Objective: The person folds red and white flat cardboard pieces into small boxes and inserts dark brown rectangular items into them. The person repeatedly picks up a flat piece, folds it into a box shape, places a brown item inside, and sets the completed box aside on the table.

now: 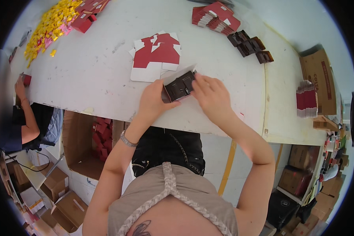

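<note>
A small carton (186, 70), its white inner flap raised, stands near the table's front edge. A dark brown plastic tray (179, 86) with moulded compartments sits in the carton's opening. My left hand (154, 98) is closed round the carton's left side, thumb along the near edge. At the tray's right end the fingers of my right hand (211, 92) press against the tray and the carton's edge; my fingertips are partly hidden there. Just beyond lie flat red-and-white carton blanks (157, 53), loosely overlapping.
Brown plastic trays (247, 44) and stacked red cartons (220, 17) lie at the far right. Yellow-wrapped pieces (57, 23) are heaped far left, beside red boxes (82, 23). A co-worker's hand (20, 87) holds a red box at left. Below the table, a cardboard box (80, 145) contains red boxes.
</note>
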Available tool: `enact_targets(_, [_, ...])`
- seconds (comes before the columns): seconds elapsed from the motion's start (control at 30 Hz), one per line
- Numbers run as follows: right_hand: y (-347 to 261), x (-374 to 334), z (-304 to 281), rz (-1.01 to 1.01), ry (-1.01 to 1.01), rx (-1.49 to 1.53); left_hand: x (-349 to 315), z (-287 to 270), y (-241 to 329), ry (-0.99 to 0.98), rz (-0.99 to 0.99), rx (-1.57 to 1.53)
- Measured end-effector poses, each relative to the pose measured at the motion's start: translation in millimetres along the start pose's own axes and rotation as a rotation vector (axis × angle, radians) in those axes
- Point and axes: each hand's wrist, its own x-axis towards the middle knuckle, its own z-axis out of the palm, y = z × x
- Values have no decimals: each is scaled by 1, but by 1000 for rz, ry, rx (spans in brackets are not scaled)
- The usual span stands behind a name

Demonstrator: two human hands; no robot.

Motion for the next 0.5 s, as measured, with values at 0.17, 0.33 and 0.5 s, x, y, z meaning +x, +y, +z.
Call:
enact_targets(0.17, [-6, -5, 11, -93, -40, -159, 0, 5, -3, 72, 110, 38])
enact_targets(0.33, [-13, 14, 1, -108, 5, -214, -5, 2, -1, 34, 35, 9])
enact_targets(0.5, [-9, 19, 3, -15, -158, -29, -1, -7, 5, 81, 75, -7])
